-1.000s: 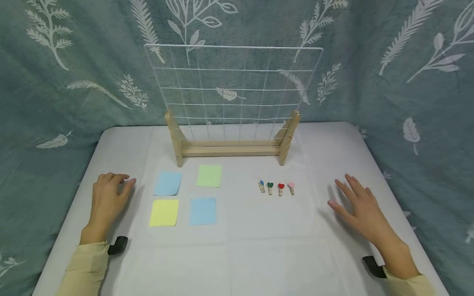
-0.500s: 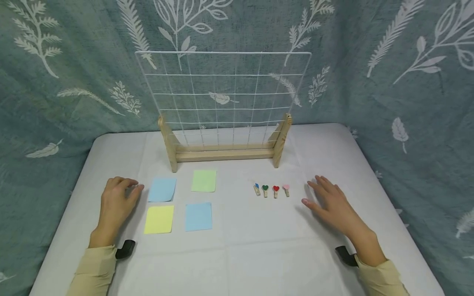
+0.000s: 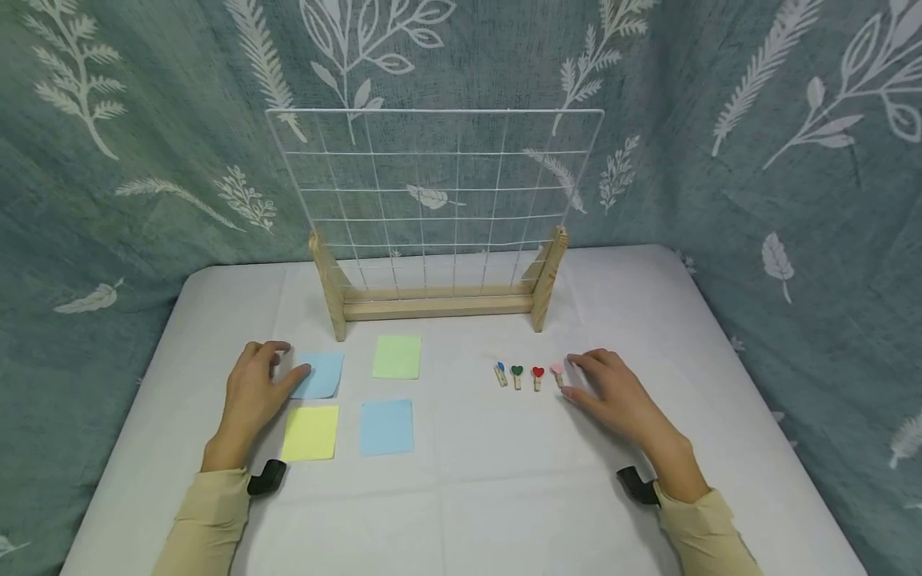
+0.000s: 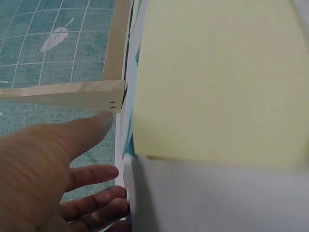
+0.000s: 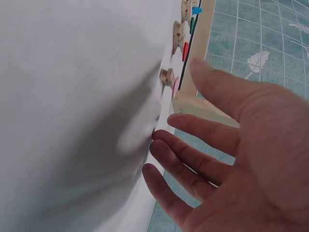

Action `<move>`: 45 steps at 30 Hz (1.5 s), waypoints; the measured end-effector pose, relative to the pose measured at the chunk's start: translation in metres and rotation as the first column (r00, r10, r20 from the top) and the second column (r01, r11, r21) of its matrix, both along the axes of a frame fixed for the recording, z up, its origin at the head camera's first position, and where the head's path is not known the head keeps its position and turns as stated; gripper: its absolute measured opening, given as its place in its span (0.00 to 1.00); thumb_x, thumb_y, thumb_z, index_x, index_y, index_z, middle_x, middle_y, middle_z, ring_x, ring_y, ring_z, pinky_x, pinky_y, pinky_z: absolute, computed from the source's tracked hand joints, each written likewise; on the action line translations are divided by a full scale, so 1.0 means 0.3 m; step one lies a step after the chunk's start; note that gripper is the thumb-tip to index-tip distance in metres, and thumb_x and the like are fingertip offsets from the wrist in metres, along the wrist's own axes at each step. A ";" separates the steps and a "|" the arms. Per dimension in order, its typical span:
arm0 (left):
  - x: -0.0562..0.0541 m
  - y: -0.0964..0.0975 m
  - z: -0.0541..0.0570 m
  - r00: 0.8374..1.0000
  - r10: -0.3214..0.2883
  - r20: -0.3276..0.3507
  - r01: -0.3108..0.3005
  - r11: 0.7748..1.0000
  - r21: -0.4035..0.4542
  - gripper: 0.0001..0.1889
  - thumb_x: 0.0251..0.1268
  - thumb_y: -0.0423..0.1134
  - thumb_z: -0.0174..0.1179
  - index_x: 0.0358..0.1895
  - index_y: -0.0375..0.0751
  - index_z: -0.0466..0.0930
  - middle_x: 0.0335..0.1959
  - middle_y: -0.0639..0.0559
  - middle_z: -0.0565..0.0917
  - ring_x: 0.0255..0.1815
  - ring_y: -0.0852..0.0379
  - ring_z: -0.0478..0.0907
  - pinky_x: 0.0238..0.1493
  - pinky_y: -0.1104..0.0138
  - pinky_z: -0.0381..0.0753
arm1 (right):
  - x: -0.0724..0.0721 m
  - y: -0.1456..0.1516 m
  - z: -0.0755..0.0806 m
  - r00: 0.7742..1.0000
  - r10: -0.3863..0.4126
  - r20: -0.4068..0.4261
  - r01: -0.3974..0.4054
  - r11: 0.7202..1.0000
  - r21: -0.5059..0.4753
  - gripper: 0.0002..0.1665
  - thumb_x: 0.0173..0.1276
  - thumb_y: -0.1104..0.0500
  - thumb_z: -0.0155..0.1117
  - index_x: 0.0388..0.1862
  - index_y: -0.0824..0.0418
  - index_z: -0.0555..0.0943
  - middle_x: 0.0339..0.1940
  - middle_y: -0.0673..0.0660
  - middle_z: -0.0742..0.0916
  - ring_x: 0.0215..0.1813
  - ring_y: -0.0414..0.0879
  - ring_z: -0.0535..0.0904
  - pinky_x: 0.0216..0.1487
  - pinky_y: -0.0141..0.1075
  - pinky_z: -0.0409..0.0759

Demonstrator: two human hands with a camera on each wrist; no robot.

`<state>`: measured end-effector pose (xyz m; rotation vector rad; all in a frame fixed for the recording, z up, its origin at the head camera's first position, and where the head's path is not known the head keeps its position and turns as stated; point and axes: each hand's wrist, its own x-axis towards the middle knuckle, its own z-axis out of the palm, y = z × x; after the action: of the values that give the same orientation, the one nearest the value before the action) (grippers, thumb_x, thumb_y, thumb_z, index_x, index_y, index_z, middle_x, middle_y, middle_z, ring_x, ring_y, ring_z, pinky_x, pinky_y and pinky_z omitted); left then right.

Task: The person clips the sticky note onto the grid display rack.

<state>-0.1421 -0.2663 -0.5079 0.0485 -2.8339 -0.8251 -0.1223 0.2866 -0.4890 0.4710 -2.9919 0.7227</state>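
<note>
My left hand [image 3: 258, 394] hovers at the left edge of a blue sticky note [image 3: 321, 376], its thumb over the paper and its fingers loosely bent, holding nothing. Below that note lies a yellow sticky note [image 3: 310, 433], large in the left wrist view. A green sticky note [image 3: 397, 357] and a second blue note [image 3: 386, 427] lie to their right. My right hand [image 3: 619, 398], thumb and fingers apart, reaches the pink heart clothespin [image 3: 558, 374]; the right wrist view shows a gap between them. Left of it lie red [image 3: 538, 378], green [image 3: 517, 376] and blue [image 3: 500, 374] clothespins.
A white wire grid [image 3: 439, 192] stands in a wooden base [image 3: 439, 308] at the back of the table. White cloth [image 3: 461, 520] covers the table. A green leaf-patterned curtain [image 3: 670, 184] hangs behind and on both sides.
Both hands have moved inward: the left to the right, up to the blue note, and the right to the left, up to the pink clothespin. The head view has shifted slightly.
</note>
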 end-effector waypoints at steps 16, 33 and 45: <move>-0.028 0.031 0.006 0.999 -0.034 0.028 0.033 0.999 0.002 0.24 0.62 0.41 0.77 0.58 0.35 0.82 0.48 0.36 0.76 0.40 0.45 0.72 0.38 0.60 0.69 | -0.042 -0.059 -0.043 1.000 0.018 -0.022 -0.020 0.994 -0.105 0.26 0.68 0.58 0.78 0.62 0.65 0.84 0.51 0.60 0.86 0.49 0.51 0.83 0.51 0.49 0.81; -0.059 0.038 0.035 0.995 -0.087 0.040 0.086 0.996 0.040 0.15 0.62 0.36 0.77 0.47 0.35 0.84 0.44 0.39 0.76 0.36 0.49 0.70 0.38 0.60 0.67 | -0.043 -0.066 -0.050 0.998 -0.009 -0.056 0.000 0.989 -0.150 0.18 0.63 0.66 0.80 0.52 0.63 0.88 0.44 0.57 0.87 0.40 0.45 0.84 0.43 0.39 0.84; -0.052 0.021 0.033 0.983 -0.104 0.150 0.095 0.993 0.062 0.23 0.60 0.39 0.79 0.52 0.32 0.80 0.42 0.40 0.73 0.39 0.48 0.70 0.40 0.60 0.69 | -0.035 -0.046 -0.068 0.997 -0.070 -0.014 0.066 0.981 -0.183 0.13 0.64 0.64 0.80 0.47 0.61 0.88 0.41 0.55 0.87 0.39 0.44 0.84 0.41 0.33 0.86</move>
<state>-0.1577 -0.2599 -0.4981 -0.0237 -2.9782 -0.9592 -0.1327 0.2727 -0.5094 0.3622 -2.8704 0.9682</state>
